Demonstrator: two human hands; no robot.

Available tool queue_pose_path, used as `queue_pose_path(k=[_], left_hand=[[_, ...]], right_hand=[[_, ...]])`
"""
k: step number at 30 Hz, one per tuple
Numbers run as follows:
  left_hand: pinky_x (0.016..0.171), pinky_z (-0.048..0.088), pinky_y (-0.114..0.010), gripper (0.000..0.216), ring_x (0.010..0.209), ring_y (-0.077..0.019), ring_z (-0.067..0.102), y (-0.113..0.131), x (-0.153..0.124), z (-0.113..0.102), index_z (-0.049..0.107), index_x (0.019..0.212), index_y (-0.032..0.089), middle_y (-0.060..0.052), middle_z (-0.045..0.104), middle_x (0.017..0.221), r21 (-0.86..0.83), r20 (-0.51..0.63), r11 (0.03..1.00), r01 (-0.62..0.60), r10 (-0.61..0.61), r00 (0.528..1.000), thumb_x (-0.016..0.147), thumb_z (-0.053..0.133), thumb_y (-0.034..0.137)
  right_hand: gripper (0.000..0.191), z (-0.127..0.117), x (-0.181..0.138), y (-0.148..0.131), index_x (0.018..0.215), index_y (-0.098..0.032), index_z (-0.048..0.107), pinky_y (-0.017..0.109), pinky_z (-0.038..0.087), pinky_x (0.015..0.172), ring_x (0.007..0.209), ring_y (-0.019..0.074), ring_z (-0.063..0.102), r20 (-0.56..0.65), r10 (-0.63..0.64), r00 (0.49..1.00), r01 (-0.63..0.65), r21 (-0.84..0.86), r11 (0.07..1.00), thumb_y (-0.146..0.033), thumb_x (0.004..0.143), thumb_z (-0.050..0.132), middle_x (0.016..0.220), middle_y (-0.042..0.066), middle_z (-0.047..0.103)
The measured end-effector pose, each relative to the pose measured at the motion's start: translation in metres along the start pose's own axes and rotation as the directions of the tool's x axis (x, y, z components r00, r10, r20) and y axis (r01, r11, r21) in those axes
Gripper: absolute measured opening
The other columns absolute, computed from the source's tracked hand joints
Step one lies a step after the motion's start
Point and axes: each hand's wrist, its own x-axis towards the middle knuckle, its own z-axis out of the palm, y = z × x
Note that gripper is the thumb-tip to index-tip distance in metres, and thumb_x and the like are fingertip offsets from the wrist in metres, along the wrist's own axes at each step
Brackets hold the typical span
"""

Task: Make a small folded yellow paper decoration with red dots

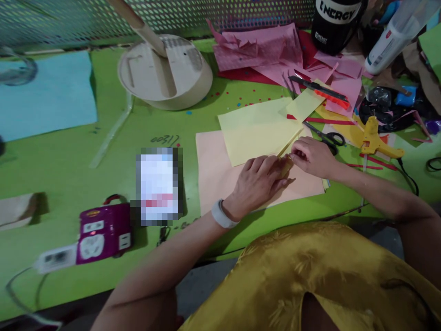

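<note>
My left hand [260, 179], with a pale band at the wrist, lies over a narrow folded strip of yellow paper [291, 143], its fingers stretched out and pressing down. Touching the same strip near its right side, my right hand [312, 156] has thumb and fingertips pinched together on the paper's edge. Part of the strip is hidden under both hands. Beneath it is a peach paper sheet [213, 184], and a larger pale yellow sheet [255, 124] overlaps that just beyond my hands. Black-handled scissors [334, 139] rest right behind my right hand.
A yellow glue gun [377, 140] and a utility knife [320, 88] lie at the right. Pink paper [258, 46] and a black cup [336, 27] are behind. Further left are a round lamp base [193, 78], a blurred-out phone [158, 184] and a purple power socket [106, 230].
</note>
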Motion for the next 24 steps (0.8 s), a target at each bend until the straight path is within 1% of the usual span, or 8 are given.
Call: queue_pose_path(k=[4, 8, 10, 15, 19, 21, 24], left_hand=[[0.079, 0.044, -0.041, 0.05, 0.095, -0.0281, 0.054, 0.0, 0.002, -0.002, 0.06, 0.124, 0.019, -0.014, 0.061, 0.114, 0.028, -0.001, 0.999, -0.018, 0.018, 1.0, 0.097, 0.04, 0.056], [0.076, 0.043, -0.039, 0.053, 0.092, -0.0269, 0.055, 0.001, 0.004, -0.004, 0.059, 0.125, 0.019, -0.012, 0.063, 0.111, 0.067, 0.017, 0.997, -0.029, 0.028, 0.999, 0.096, 0.04, 0.06], [0.076, 0.043, -0.039, 0.054, 0.091, -0.0265, 0.055, 0.001, 0.005, -0.004, 0.06, 0.125, 0.019, -0.012, 0.063, 0.111, 0.078, 0.029, 0.997, -0.028, 0.026, 0.999, 0.096, 0.04, 0.061], [0.074, 0.042, -0.04, 0.058, 0.091, -0.0273, 0.055, 0.002, 0.008, -0.005, 0.056, 0.131, 0.02, -0.012, 0.062, 0.109, 0.071, 0.047, 0.997, -0.016, 0.012, 0.999, 0.096, 0.039, 0.062], [0.074, 0.042, -0.041, 0.061, 0.09, -0.028, 0.054, 0.002, 0.009, -0.005, 0.057, 0.13, 0.02, -0.013, 0.062, 0.108, 0.075, 0.07, 0.997, -0.009, 0.003, 0.998, 0.096, 0.033, 0.065], [0.074, 0.042, -0.041, 0.063, 0.09, -0.0281, 0.054, 0.001, 0.009, -0.005, 0.058, 0.127, 0.018, -0.014, 0.062, 0.108, 0.087, 0.068, 0.996, -0.016, 0.01, 0.998, 0.096, 0.029, 0.065], [0.074, 0.042, -0.041, 0.065, 0.09, -0.0281, 0.054, 0.001, 0.009, -0.004, 0.059, 0.127, 0.016, -0.014, 0.062, 0.107, 0.095, 0.063, 0.995, -0.024, 0.018, 0.998, 0.097, 0.027, 0.065]], right_hand=[[0.014, -0.006, 0.002, 0.002, 0.077, -0.018, 0.057, 0.029, 0.032, 0.062, 0.074, 0.0164, 0.05, 0.027, 0.009, 1.0, -0.011, 0.055, 0.998, -0.024, 0.087, 0.051, 0.078, 0.005, 0.062], [0.006, -0.014, 0.004, 0.004, 0.078, -0.018, 0.059, 0.028, 0.031, 0.059, 0.067, 0.0139, 0.05, 0.071, 0.141, 0.987, -0.145, 0.055, 0.988, -0.023, 0.081, 0.059, 0.077, 0.003, 0.064], [0.005, -0.016, 0.006, 0.004, 0.079, -0.018, 0.061, 0.027, 0.031, 0.058, 0.065, 0.0132, 0.051, 0.107, 0.19, 0.976, -0.196, 0.043, 0.98, -0.023, 0.08, 0.061, 0.076, 0.003, 0.065], [0.003, -0.02, 0.007, 0.003, 0.083, -0.018, 0.063, 0.027, 0.031, 0.058, 0.068, 0.0133, 0.053, 0.157, 0.178, 0.971, -0.181, 0.002, 0.983, -0.02, 0.081, 0.061, 0.08, 0.003, 0.066], [0.007, -0.022, 0.005, 0.001, 0.084, -0.018, 0.064, 0.026, 0.032, 0.059, 0.069, 0.0133, 0.053, 0.176, 0.179, 0.968, -0.182, -0.002, 0.983, -0.021, 0.081, 0.059, 0.081, 0.003, 0.066], [0.008, -0.023, 0.004, -0.001, 0.082, -0.018, 0.063, 0.027, 0.033, 0.06, 0.069, 0.0135, 0.053, 0.168, 0.18, 0.969, -0.184, 0.011, 0.983, -0.024, 0.081, 0.058, 0.08, 0.003, 0.066], [0.016, -0.021, 0.004, -0.004, 0.08, -0.018, 0.062, 0.028, 0.032, 0.061, 0.071, 0.0148, 0.053, 0.154, 0.183, 0.971, -0.186, 0.004, 0.983, -0.033, 0.083, 0.058, 0.08, 0.004, 0.066]])
